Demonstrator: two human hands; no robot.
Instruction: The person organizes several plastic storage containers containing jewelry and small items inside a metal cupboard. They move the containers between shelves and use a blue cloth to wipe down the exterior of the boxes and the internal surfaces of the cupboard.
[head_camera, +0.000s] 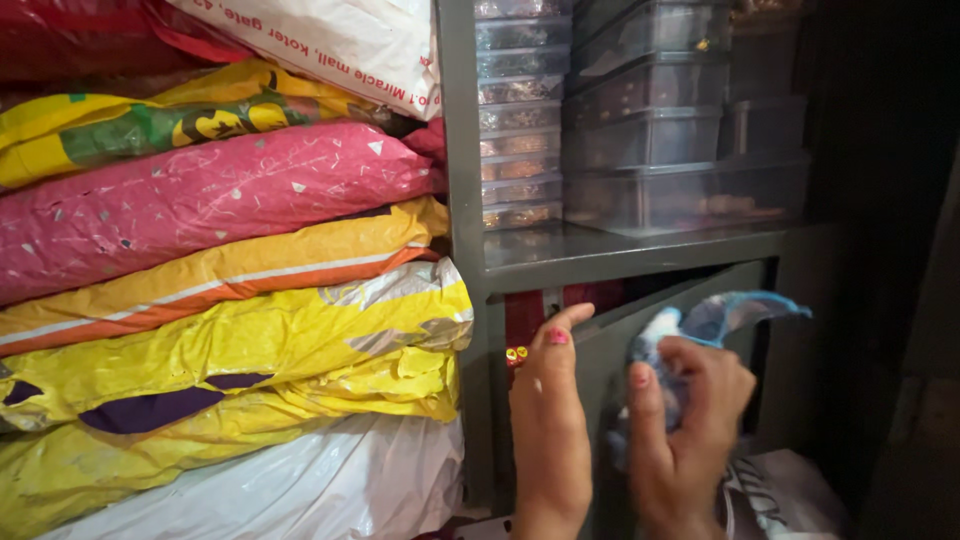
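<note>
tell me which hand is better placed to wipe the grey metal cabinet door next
Probably the right hand: it grips the crumpled blue and white cloth against the grey metal cabinet door. The left hand is bare, fingers resting on the door's edge, so it seems better suited to steadying.

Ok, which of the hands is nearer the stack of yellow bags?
Left. The left hand rests on the grey cabinet door, just beside the yellow bags; the right hand, gripping a blue-white cloth, is farther away.
</note>
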